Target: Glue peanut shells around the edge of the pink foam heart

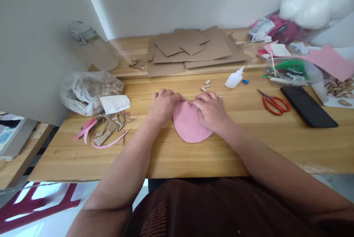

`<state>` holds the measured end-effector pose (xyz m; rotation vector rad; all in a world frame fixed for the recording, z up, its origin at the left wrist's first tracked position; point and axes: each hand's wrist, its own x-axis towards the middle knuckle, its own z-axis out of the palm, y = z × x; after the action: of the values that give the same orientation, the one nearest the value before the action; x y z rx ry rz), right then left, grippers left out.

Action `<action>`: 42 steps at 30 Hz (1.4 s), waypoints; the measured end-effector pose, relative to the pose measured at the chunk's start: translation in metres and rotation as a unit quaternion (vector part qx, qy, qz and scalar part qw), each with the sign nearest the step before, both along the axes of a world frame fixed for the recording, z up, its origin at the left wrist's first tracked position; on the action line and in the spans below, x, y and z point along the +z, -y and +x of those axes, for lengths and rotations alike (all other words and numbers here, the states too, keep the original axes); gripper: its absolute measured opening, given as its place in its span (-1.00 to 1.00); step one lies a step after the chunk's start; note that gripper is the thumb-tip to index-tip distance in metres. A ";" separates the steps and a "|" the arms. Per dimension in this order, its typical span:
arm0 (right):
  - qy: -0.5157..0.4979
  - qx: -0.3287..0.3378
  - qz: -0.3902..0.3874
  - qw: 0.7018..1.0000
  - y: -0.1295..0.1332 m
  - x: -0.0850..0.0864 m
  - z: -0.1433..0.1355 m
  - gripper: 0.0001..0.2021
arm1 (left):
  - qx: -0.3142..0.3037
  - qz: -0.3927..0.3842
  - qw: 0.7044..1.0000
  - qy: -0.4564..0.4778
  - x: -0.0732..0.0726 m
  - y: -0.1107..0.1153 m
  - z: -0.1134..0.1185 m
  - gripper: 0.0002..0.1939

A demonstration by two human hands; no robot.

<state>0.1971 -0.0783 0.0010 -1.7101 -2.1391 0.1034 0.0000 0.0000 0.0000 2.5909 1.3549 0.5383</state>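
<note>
A round pink disc lies flat on the wooden table in front of me, its upper edge partly covered by my fingers. My left hand is at the disc's upper left, fingers bent and fingertips pressed together at the edge. Across from it, my right hand rests over the upper right part, its fingers curled and thumb low against the disc. Between the fingertips shows a small tan bit, too small to name for sure. Just beyond my right hand lie a few peanut shells.
Beyond are a white glue bottle, its blue cap and stacked cardboard. Red-handled scissors and a black phone lie right. Left are a bag of peanuts, a folded white tissue and paper scraps.
</note>
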 end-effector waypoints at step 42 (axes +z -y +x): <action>-0.006 -0.024 0.002 1.000 -0.001 -0.005 -0.005 -0.64 | 0.028 -0.049 0.996 -0.070 0.011 0.002 0.002 -0.73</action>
<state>0.1919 -0.0774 -0.0041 -1.7536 -2.0864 0.0960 0.0020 -0.0020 0.0112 2.5585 1.4610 0.2949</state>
